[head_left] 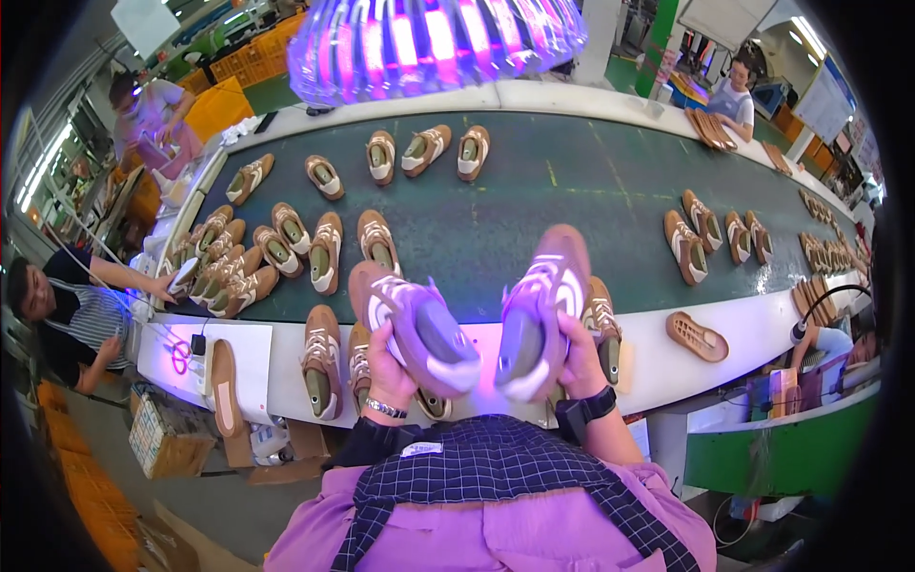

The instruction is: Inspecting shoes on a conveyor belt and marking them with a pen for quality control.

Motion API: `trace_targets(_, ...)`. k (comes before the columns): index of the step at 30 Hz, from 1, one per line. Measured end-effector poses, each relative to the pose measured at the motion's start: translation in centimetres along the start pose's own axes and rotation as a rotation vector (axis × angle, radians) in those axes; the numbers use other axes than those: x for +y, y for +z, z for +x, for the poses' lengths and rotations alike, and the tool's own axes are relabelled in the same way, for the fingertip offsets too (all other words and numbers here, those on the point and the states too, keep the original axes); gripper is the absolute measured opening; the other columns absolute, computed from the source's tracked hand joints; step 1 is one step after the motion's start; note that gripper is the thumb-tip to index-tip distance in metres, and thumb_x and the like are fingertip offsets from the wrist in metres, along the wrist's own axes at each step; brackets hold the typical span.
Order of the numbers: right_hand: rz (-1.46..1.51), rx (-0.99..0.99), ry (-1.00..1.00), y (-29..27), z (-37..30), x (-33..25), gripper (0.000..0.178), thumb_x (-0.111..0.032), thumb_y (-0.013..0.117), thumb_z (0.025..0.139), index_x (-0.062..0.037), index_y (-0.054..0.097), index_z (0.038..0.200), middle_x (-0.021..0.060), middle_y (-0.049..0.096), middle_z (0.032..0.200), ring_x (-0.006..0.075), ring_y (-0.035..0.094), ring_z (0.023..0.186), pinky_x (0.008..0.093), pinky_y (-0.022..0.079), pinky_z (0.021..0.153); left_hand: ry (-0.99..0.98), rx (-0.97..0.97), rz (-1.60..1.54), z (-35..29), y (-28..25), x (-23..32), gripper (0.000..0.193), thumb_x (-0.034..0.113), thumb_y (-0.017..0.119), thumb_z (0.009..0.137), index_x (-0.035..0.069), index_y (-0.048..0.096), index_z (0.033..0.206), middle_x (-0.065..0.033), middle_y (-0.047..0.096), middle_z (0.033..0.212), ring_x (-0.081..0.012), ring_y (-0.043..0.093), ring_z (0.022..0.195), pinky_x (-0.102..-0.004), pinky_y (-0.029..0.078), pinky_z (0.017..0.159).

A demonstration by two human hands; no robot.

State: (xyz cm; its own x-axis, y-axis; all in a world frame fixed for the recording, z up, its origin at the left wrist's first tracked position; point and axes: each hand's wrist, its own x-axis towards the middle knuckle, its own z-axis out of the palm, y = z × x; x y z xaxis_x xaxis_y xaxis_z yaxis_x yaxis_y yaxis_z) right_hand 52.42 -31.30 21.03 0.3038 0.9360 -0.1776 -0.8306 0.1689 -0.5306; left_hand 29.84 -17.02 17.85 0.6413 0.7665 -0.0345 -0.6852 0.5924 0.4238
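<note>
"What's at the left?"

"A co-worker in a striped apron (98, 319), one hand (164, 288) at a cluster of brown-and-white lace-up shoes (227, 276) on the dark green belt (591, 214)."

"And the person here?"

"The left hand (388, 370) grasps a tan shoe with white trim (412, 324) by its outer side. A gap, then a matching tan-and-white shoe (545, 296), grasped by the right hand (581, 357). Both are raised, toes away."

"Further right?"

"A loose brown sole (697, 337) on the white ledge (753, 324)."
</note>
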Motion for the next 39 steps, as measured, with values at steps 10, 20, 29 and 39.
trace_targets(10,-0.021,0.167,-0.201,-1.9,0.7,1.1,0.045,-0.031,0.059,0.089,-0.0029,0.048,0.122,0.0099,0.062,0.106,0.0186,0.063,0.09,0.0293,0.058,0.066,0.071,0.362,0.044,1.5,0.6,-1.8,0.044,0.04,0.06,0.086,0.01,0.054,0.118,-0.0031,0.061,0.112,-0.0189,0.06,0.099,-0.035,0.053,0.074)
trace_targets(20,0.018,0.22,-0.198,-1.1,0.1,2.0,0.039,-0.03,0.058,0.09,-0.0049,0.05,0.119,0.0072,0.061,0.104,0.0136,0.06,0.084,0.0227,0.05,0.057,0.017,0.36,0.085,2.6,0.1,-2.4,0.048,0.043,0.057,0.088,0.01,0.052,0.122,-0.0057,0.059,0.118,-0.0227,0.057,0.106,-0.0414,0.049,0.089)
trace_targets(29,0.027,0.253,-0.199,-0.5,0.3,2.0,0.037,-0.029,0.058,0.09,-0.0051,0.051,0.118,0.0071,0.061,0.102,0.013,0.059,0.079,0.0225,0.048,0.056,0.004,0.349,0.069,2.8,-0.1,-2.6,0.05,0.042,0.054,0.089,0.009,0.049,0.126,-0.0067,0.057,0.123,-0.0242,0.054,0.113,-0.0442,0.046,0.096)
trace_targets(39,0.028,0.226,-0.184,-1.5,0.7,2.3,0.045,-0.029,0.058,0.09,-0.0035,0.047,0.124,0.0107,0.06,0.109,0.0196,0.063,0.09,0.0301,0.057,0.065,0.0,0.364,0.075,2.8,0.2,-2.8,0.05,0.041,0.055,0.089,0.008,0.049,0.126,-0.0078,0.056,0.124,-0.0251,0.054,0.113,-0.0454,0.045,0.097)
